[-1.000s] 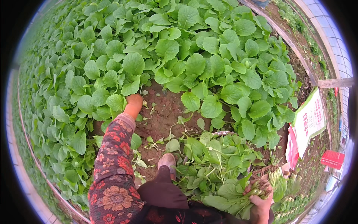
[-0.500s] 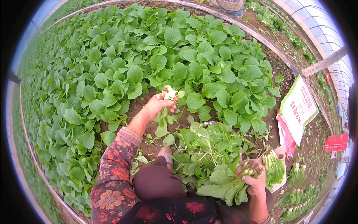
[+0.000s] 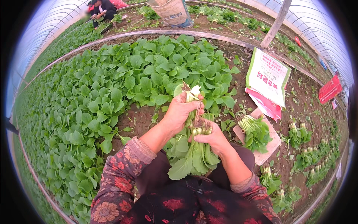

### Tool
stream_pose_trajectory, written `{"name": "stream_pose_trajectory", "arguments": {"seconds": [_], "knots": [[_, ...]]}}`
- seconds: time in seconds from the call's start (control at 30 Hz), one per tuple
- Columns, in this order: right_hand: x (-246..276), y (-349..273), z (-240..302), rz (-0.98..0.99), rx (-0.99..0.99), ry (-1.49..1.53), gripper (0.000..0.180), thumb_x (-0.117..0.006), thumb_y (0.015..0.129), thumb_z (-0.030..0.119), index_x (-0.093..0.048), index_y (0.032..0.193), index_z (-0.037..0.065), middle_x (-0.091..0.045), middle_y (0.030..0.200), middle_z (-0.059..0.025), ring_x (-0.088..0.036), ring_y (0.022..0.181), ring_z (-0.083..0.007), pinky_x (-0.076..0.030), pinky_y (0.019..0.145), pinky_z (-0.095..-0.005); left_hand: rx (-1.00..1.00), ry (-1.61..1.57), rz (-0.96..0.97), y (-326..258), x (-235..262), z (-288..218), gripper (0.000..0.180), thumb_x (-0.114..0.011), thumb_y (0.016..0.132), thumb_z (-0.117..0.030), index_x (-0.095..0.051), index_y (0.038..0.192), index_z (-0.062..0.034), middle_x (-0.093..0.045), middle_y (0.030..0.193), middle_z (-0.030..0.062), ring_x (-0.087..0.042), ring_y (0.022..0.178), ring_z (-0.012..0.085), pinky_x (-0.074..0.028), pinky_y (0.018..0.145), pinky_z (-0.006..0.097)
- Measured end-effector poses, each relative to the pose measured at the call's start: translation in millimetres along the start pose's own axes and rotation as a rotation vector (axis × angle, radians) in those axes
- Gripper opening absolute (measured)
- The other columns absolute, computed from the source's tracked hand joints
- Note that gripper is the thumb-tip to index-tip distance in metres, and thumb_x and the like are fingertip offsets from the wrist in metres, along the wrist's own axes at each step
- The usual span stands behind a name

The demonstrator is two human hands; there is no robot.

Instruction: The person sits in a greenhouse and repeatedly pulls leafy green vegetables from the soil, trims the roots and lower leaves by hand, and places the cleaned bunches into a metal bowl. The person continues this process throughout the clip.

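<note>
In front of my chest, my two hands are close together. My left hand (image 3: 175, 114) is closed around a small pulled leafy green (image 3: 194, 94), its pale stem base and brown roots sticking up past the fingers. Just below and to the right, my right hand (image 3: 214, 139) grips a bunch of leafy greens (image 3: 186, 164). The bunch's cut-looking pale stem ends and some roots point up, while its broad leaves hang down over my lap. Thin brown roots trail between the two hands.
A dense bed of growing greens (image 3: 149, 78) spreads ahead and left. To the right, a bundle of greens (image 3: 257, 130) lies on a pale board (image 3: 272, 143), near a white-and-pink bag (image 3: 266, 78). Bundles in rows (image 3: 322, 162) lie farther right. A sack (image 3: 171, 15) and a crouching person (image 3: 104, 11) are beyond.
My left hand has moved right and nearer, still holding greens. My right hand has brought its bunch up and left to meet it. The view has tilted up, showing a person far off.
</note>
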State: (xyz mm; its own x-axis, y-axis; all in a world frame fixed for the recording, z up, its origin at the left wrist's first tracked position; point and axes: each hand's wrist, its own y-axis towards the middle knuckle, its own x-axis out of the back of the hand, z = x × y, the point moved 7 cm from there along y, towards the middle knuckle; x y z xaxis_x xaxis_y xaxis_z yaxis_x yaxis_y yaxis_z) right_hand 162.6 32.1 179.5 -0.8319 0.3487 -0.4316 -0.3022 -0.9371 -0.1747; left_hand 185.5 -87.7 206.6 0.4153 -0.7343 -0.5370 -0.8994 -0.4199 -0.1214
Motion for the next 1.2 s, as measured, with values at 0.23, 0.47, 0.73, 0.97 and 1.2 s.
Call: {"name": "stream_pose_trajectory", "arguments": {"seconds": [0.23, 0.47, 0.73, 0.97, 1.2], "knots": [[13, -24, -4, -0.020, 0.027, -0.126, 0.041, -0.069, 0.071, -0.001, -0.060, 0.111, -0.001, -0.065, 0.093, -0.0034, -0.063, 0.079, -0.0129, -0.052, 0.075, -0.0274, -0.156, -0.187, -0.101, -7, -2, -1, 0.036, -0.058, 0.085, 0.002, -0.055, 0.120, -0.0040, -0.060, 0.078, 0.0070, -0.059, 0.063, 0.0155, -0.051, 0.059, 0.027], [16, -38, -2, 0.022, -0.011, -0.195, 0.044, -0.069, 0.069, -0.002, -0.060, 0.112, -0.002, -0.066, 0.098, -0.0049, -0.064, 0.079, -0.0138, -0.053, 0.074, -0.0289, -0.449, 0.131, -0.328, 6, 48, -20, 0.014, -0.053, 0.092, -0.003, -0.056, 0.105, -0.0041, -0.055, 0.069, 0.0025, -0.052, 0.055, 0.0117, -0.045, 0.052, 0.025], [39, -50, 20, -0.025, 0.029, -0.114, 0.045, -0.070, 0.068, 0.001, -0.060, 0.111, -0.002, -0.066, 0.099, -0.0061, -0.063, 0.078, -0.0139, -0.053, 0.074, -0.0292, 0.523, 1.316, 0.100, -11, 90, 36, 0.040, -0.066, 0.084, -0.018, -0.056, 0.119, -0.0020, -0.066, 0.098, 0.0132, -0.063, 0.064, 0.0115, -0.051, 0.054, 0.026], [33, -43, 13, 0.056, 0.011, -0.003, 0.048, -0.073, 0.064, 0.003, -0.060, 0.111, -0.002, -0.066, 0.097, -0.0069, -0.065, 0.075, -0.0178, -0.053, 0.072, -0.0304, 0.183, 0.397, 0.258, -13, 13, 4, 0.042, -0.063, 0.088, -0.018, -0.054, 0.126, -0.0034, -0.064, 0.109, 0.0078, -0.063, 0.075, 0.0119, -0.050, 0.062, 0.024], [24, -40, 20, 0.076, 0.006, 0.035, 0.052, -0.071, 0.065, 0.003, -0.060, 0.115, -0.002, -0.065, 0.102, -0.0092, -0.065, 0.074, -0.0194, -0.052, 0.074, -0.0311, 0.006, 0.143, 0.320, -22, -7, -8, 0.029, -0.066, 0.086, -0.018, -0.062, 0.110, -0.0024, -0.068, 0.093, 0.0088, -0.061, 0.071, 0.0108, -0.046, 0.058, 0.020]]}}
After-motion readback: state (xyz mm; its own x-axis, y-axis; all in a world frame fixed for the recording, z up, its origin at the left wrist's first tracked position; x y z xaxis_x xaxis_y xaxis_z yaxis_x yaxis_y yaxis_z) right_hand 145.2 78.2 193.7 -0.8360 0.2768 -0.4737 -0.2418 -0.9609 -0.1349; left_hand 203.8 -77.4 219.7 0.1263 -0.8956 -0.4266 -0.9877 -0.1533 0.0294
